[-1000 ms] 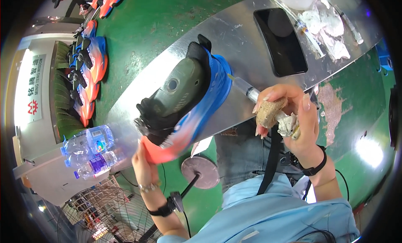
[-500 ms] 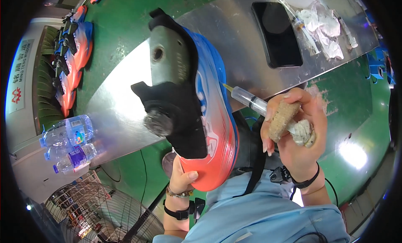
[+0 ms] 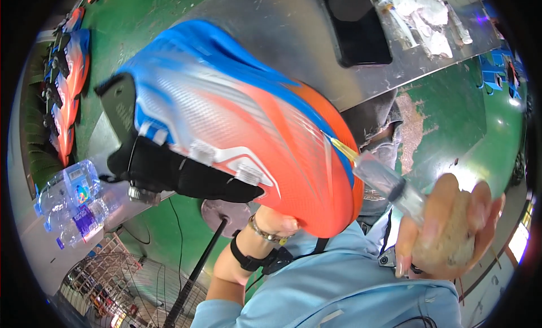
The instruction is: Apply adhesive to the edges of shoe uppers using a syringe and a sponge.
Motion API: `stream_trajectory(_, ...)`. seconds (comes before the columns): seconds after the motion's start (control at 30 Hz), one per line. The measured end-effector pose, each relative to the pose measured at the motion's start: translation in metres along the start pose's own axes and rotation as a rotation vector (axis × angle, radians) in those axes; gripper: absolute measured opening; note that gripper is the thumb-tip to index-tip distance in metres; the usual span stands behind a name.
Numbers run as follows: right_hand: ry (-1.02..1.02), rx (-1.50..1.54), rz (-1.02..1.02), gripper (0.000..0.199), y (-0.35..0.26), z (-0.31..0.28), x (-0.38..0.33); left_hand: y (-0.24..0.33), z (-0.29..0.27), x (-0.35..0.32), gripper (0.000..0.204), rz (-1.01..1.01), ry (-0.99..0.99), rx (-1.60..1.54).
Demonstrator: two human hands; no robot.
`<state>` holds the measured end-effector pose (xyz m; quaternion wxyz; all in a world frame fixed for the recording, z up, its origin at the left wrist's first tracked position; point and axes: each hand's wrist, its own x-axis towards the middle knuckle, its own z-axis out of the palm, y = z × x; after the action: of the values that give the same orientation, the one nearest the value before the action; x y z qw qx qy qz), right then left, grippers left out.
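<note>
A running shoe (image 3: pixel 226 119), blue at the heel and orange-red at the toe, is held up tilted before me, its side facing me. A grey metal last (image 3: pixel 119 108) shows in its black collar. My left hand (image 3: pixel 276 222) grips the toe from below, its fingers partly hidden. In my right hand (image 3: pixel 439 206) is a clear syringe (image 3: pixel 384 178) with a yellow tip. This tip touches or nearly touches the seam between upper and sole near the toe. A pale tan, speckled lump (image 3: pixel 446 249) is also within the right fingers, blurred.
The metal table (image 3: pixel 265 23) bears a black phone (image 3: pixel 355 29), crumpled white tissue (image 3: pixel 429 23) and more syringes (image 3: pixel 458 26). Plastic bottles (image 3: pixel 79 192) lie at left, beyond them a row of similar shoes (image 3: pixel 70 96). A wire-cage fan (image 3: pixel 124 283) stands lower left.
The shoe has turned, its heel swinging left and its side coming round toward me. The right hand and syringe have moved right and down; the tip has shifted from mid-shoe toward the toe.
</note>
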<state>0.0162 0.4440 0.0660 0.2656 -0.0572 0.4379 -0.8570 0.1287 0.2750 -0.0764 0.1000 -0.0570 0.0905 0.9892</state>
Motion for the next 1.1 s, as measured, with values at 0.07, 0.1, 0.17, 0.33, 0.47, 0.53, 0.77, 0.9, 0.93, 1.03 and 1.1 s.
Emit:
stream_trajectory(0.07,-0.045,0.012,-0.058,0.029,-0.006,-0.006,-0.008,-0.002,0.013,0.021,0.091,-0.027,0.06,-0.005)
stream_trajectory(0.1,-0.057,0.008,-0.101,0.025,-0.012,-0.01,-0.012,-0.003,0.021,0.035,0.098,-0.063,0.114,-0.01)
stream_trajectory(0.17,-0.094,0.014,-0.171,0.016,-0.019,-0.018,-0.019,-0.003,0.024,0.058,0.099,-0.061,0.078,0.029)
stream_trajectory(0.33,-0.008,-0.065,-0.22,0.014,-0.033,-0.016,-0.021,-0.004,0.042,0.098,0.103,-0.027,0.049,0.095)
stream_trajectory(0.47,0.042,-0.168,-0.232,0.02,-0.031,-0.017,-0.021,-0.008,0.039,0.113,0.081,0.088,0.0,0.158)
stream_trajectory(0.53,0.046,-0.238,-0.258,0.024,-0.027,-0.018,-0.021,-0.006,0.04,0.12,0.081,0.106,0.004,0.177)
stream_trajectory(0.77,0.029,-0.26,-0.344,0.029,-0.016,-0.017,-0.021,-0.007,0.05,0.141,0.085,0.21,-0.015,0.254)
stream_trajectory(0.9,0.053,-0.311,-0.383,0.03,-0.005,-0.008,-0.015,-0.011,0.057,0.148,0.087,0.301,0.014,0.276)
stream_trajectory(0.93,0.052,-0.3,-0.387,0.03,0.0,-0.007,-0.014,-0.01,0.061,0.146,0.084,0.34,0.04,0.275)
stream_trajectory(1.03,0.081,-0.323,-0.514,0.031,0.01,-0.01,-0.013,-0.01,0.08,0.147,0.076,0.364,0.081,0.266)
stream_trajectory(1.1,0.108,-0.349,-0.568,0.032,0.015,-0.011,-0.011,-0.007,0.094,0.144,0.071,0.358,0.115,0.276)
